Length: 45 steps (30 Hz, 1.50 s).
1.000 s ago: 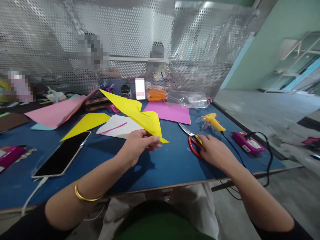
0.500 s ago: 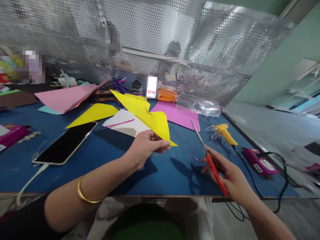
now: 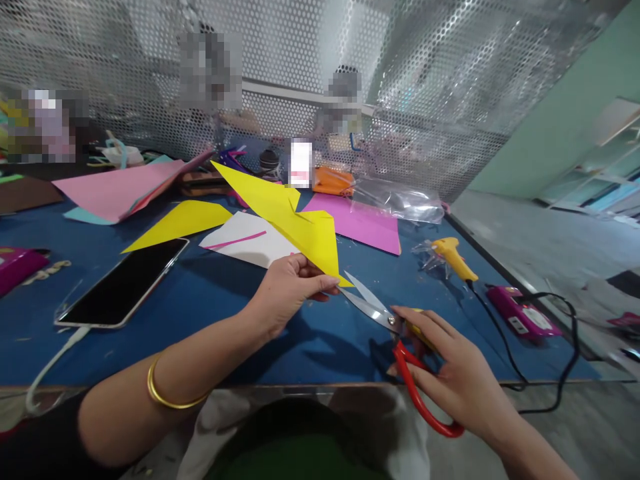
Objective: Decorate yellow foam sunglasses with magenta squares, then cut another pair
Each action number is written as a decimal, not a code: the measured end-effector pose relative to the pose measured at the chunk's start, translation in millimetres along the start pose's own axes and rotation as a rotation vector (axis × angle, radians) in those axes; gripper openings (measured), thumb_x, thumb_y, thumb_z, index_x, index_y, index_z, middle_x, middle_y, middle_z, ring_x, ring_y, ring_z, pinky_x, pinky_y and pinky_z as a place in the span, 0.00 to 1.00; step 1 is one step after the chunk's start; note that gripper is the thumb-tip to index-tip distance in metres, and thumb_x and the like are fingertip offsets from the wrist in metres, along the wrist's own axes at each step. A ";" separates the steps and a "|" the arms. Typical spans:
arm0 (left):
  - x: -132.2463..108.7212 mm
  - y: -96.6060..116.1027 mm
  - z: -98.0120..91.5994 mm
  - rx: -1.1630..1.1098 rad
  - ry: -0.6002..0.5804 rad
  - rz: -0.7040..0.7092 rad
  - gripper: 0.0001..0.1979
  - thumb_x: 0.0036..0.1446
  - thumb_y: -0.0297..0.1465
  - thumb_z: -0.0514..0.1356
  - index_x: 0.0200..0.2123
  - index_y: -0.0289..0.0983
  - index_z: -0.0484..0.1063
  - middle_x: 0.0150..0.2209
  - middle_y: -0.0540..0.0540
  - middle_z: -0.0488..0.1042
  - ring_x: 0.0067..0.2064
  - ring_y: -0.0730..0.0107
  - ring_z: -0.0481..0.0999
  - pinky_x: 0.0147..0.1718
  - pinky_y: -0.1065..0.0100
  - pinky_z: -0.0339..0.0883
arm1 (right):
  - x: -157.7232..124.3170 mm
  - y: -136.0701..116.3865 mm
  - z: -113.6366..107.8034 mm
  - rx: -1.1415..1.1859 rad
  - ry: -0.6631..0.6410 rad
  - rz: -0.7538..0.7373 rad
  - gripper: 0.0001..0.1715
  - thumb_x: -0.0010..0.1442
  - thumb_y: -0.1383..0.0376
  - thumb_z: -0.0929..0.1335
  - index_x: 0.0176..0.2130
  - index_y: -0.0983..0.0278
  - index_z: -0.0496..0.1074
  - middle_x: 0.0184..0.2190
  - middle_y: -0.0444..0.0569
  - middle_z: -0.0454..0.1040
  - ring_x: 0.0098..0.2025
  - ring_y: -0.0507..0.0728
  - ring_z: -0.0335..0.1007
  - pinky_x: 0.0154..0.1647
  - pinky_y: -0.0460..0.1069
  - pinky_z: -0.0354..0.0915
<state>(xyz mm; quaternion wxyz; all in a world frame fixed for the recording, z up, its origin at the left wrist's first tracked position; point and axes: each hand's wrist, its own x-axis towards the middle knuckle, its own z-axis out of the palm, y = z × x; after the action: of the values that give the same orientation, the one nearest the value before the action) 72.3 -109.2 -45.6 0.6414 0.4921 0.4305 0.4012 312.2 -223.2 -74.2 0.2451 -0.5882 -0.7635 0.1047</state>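
A partly cut yellow paper sheet (image 3: 300, 227) is pinched at its near right corner between the thumb and fingers of my left hand (image 3: 295, 290). My right hand (image 3: 450, 373) is wrapped round scissors with one red handle (image 3: 425, 407) and a partly hidden yellow one. The blades are spread apart and point left, their tips at the paper's corner beside my left thumb. Beneath the held sheet lies a white paper (image 3: 245, 240) with a thin pink strip (image 3: 237, 240). Another yellow piece (image 3: 185, 220) rests behind the phone (image 3: 125, 283).
Pink papers (image 3: 120, 187) stand back left; a purple sheet (image 3: 365, 223) lies behind my hands. On the right are a yellow glue gun (image 3: 453, 257), a magenta box (image 3: 523, 313) and black cables. A perforated metal screen (image 3: 280, 53) rises behind the blue table (image 3: 220, 300).
The scissors have turned leftward and opened, their tips now at the yellow paper's corner. My right hand has turned with them. The left hand still pinches the sheet.
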 end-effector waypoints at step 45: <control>-0.6 -3.7 2.4 0.067 -0.010 0.001 0.08 0.45 0.26 0.69 0.32 0.35 0.78 0.27 0.48 0.81 0.29 0.69 0.80 0.32 0.69 0.74 | -12.4 -3.5 7.4 0.011 0.062 -0.041 0.31 0.59 0.67 0.69 0.61 0.60 0.66 0.36 0.49 0.72 0.33 0.54 0.71 0.30 0.47 0.70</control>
<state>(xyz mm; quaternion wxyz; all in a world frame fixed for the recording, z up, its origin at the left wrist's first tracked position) 74.7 -111.2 -48.8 0.6265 0.5157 0.4401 0.3845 307.9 -235.0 -82.1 0.2741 -0.5741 -0.7668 0.0857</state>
